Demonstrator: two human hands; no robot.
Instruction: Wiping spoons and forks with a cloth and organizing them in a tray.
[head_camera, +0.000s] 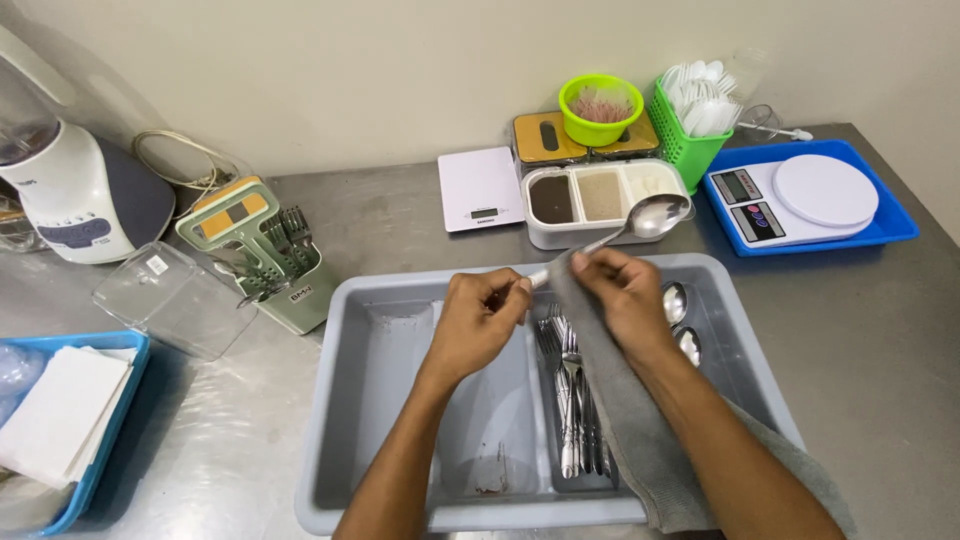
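Spoon (640, 222): handle pinched by left hand (480, 322); right hand (622, 295) rubs stem through grey cloth (625, 420), above cutlery tray (420, 290) for drying.

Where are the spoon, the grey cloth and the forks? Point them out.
spoon (655, 215), head view, on its bowl.
grey cloth (620, 420), head view, on the draped middle.
forks (570, 400), head view, on the handles in the tray.

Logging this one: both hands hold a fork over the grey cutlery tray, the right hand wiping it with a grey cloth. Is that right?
Not quite. The head view shows a spoon, not a fork. The left hand grips its handle end while the right hand wipes it with the grey cloth over the grey cutlery tray. The forks lie in the tray.
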